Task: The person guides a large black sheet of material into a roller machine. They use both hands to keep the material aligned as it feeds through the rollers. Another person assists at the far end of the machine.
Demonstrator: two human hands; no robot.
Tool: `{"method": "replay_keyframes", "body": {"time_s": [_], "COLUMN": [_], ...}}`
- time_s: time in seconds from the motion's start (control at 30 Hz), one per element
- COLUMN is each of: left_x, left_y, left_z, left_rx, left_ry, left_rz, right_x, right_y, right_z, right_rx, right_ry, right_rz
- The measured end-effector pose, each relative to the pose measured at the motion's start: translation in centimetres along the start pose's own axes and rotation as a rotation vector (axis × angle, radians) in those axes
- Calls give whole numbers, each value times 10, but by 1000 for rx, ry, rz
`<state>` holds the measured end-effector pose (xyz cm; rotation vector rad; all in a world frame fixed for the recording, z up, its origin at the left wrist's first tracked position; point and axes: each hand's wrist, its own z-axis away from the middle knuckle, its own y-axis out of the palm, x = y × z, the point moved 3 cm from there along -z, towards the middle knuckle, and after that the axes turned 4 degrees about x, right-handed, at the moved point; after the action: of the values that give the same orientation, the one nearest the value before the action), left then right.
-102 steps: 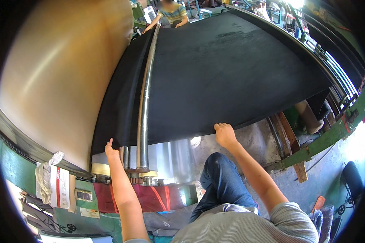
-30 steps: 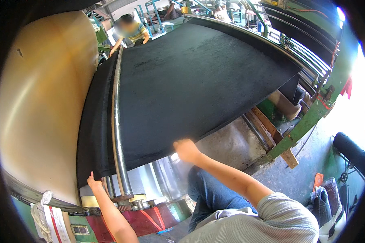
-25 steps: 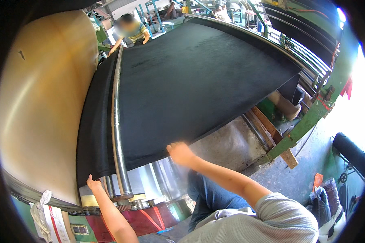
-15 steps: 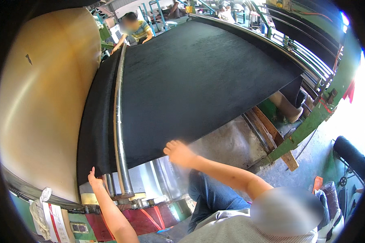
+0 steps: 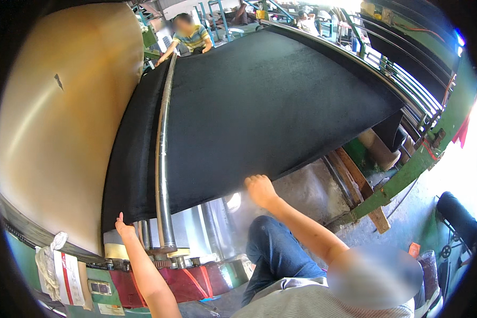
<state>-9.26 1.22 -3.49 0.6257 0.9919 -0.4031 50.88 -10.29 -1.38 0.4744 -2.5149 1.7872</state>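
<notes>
A wide sheet of black fabric (image 5: 270,111) stretches under a long metal bar (image 5: 165,153) to a large tan drum (image 5: 69,116) on the left. My left hand (image 5: 124,228) is at the sheet's near corner beside the drum, one finger stretched upward against the black material. Farther right, my right hand (image 5: 261,191) is closed at the sheet's near edge, fingers curled round it; the fingertips are hidden. Across the sheet, a co-worker in a striped shirt (image 5: 193,38) reaches an arm toward its far edge by the drum.
Metal rollers (image 5: 209,228) and a gear lie below the near edge. A green machine frame (image 5: 408,167) stands at the right, with wooden beams (image 5: 363,185) beneath the sheet. A black roll (image 5: 458,217) rests on a wheeled stand. White cloth (image 5: 50,265) hangs at the lower left.
My right hand has moved right and slightly up along the fabric's near edge. My left hand stays at the corner by the drum. The view has shifted slightly, and the drum's dark mark sits lower.
</notes>
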Motion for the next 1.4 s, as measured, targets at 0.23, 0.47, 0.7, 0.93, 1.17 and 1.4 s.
{"method": "replay_keyframes", "body": {"time_s": [0.23,0.47,0.7,0.93,1.17,1.4], "left_x": [1,4,-10,2,-2,12], "left_y": [-20,6,-8,13,-12,23], "left_z": [-25,11,17,22,-8,27], "left_rx": [-104,184,-43,129,-101,120], "left_ry": [-1,-23,-67,21,-64,-69], "left_rz": [167,-27,-70,-36,37,-13], "right_x": [43,59,-42,-33,9,38], "right_y": [12,-3,-45,-10,-5,13], "right_z": [1,-1,-22,9,4,-1], "right_rx": [29,-58,-192,-155,-2,74], "right_ry": [-76,-244,216,42,-7,-42], "right_rz": [-63,-109,26,20,-70,-123]}}
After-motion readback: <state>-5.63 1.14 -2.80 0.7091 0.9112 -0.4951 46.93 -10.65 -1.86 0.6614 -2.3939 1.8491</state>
